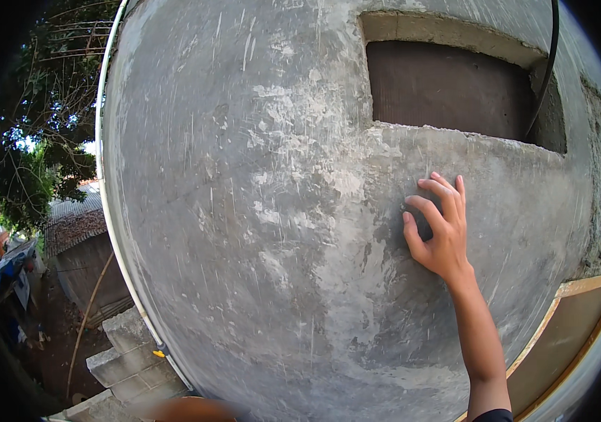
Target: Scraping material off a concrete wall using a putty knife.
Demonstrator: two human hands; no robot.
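A: Where is the right hand [439, 228]?

B: It is up on the big grey rough cement wall [258, 211], on the right side. The fingers are bent and pressed on the wall. There may be a small dark thing under them, but I cannot tell.

A: What is near it?

B: A dark brown board in a square hole [448, 88] sits just above. A thin white pipe [107, 211] runs down the wall's left edge.

A: And the left hand?

B: I cannot see it.

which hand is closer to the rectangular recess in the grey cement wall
Right. The right hand presses on the grey cement wall just below the rectangular recess. The left hand is not in view.
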